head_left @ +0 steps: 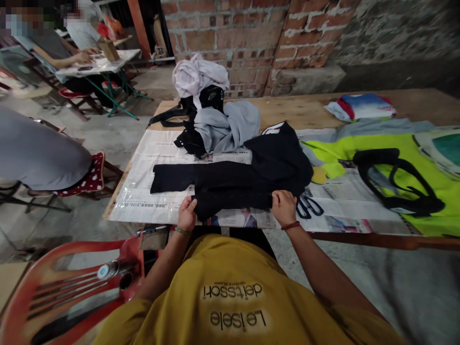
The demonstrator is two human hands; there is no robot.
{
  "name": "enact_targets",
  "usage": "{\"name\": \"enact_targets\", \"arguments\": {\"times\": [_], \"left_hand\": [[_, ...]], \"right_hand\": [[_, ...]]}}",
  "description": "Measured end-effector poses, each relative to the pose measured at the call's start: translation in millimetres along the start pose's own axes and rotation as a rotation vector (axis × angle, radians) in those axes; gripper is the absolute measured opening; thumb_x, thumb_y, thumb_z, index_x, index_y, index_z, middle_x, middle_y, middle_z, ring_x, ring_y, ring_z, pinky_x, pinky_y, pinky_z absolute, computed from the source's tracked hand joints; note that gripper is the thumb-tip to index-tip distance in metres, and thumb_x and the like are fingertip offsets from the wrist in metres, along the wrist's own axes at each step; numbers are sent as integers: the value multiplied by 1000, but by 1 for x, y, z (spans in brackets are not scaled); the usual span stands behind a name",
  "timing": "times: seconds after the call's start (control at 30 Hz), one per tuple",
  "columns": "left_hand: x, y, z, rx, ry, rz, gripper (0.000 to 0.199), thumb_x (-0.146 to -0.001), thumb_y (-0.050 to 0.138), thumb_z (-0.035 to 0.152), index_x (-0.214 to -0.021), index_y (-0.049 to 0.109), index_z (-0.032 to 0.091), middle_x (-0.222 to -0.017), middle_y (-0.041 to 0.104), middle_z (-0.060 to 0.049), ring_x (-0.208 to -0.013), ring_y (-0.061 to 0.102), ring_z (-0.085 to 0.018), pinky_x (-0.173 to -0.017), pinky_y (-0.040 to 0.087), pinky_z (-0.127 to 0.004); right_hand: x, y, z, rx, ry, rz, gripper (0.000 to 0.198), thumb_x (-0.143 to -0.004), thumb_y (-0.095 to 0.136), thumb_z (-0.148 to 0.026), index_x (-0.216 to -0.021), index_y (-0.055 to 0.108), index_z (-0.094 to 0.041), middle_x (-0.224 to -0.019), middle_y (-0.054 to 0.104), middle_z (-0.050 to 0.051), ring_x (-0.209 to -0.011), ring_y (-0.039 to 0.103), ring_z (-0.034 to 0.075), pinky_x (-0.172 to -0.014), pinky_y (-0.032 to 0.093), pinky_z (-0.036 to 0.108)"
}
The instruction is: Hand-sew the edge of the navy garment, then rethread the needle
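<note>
A dark navy garment (230, 179) lies spread over newspaper on the table, with a narrow part stretching to the left and a bunched part at the right. My left hand (187, 213) pinches the near edge at its left end, thumb on top. At the right end of that same edge, my right hand (284, 207) is closed on the cloth. A faint pale stitched line runs along the edge between both hands. Dark looped handles (309, 208), like those of scissors, show just right of my right hand.
Behind the garment are a grey cloth (230, 122) and a whitish cloth (197, 76). To the right lie neon-yellow fabric (402, 163), a black looped item (398, 182) and a folded multicoloured cloth (362, 106). A red plastic chair (68, 249) stands at lower left; people sit farther left.
</note>
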State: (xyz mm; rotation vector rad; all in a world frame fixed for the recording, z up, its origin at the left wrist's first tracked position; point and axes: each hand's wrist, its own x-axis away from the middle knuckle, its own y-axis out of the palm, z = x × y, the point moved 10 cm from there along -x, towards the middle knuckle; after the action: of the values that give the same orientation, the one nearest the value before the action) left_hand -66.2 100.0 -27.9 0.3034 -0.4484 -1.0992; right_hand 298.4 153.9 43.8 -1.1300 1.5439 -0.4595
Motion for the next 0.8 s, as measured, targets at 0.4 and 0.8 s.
{"name": "enact_targets", "arguments": {"times": [0.4,0.8], "left_hand": [[70,55,23,-771,401,-629,14,-82,55,15,-86,68,19,-92,71,-6,-88,66,-17,-82,52,-31],[79,57,22,-888,483,-623,20,-83,50,8,-91,65,19,-97,71,-5,-90,66,-16,-81,54,-31]], "right_hand": [[67,-12,47,-47,-87,-50,19,-87,44,-20,-87,63,-19,-94,66,9,-101,55,24,-88,40,41],[45,-20,-112,-346,-320,-218,24,-82,55,-26,-104,62,-21,-104,65,8,-106,55,25,-95,36,44]]}}
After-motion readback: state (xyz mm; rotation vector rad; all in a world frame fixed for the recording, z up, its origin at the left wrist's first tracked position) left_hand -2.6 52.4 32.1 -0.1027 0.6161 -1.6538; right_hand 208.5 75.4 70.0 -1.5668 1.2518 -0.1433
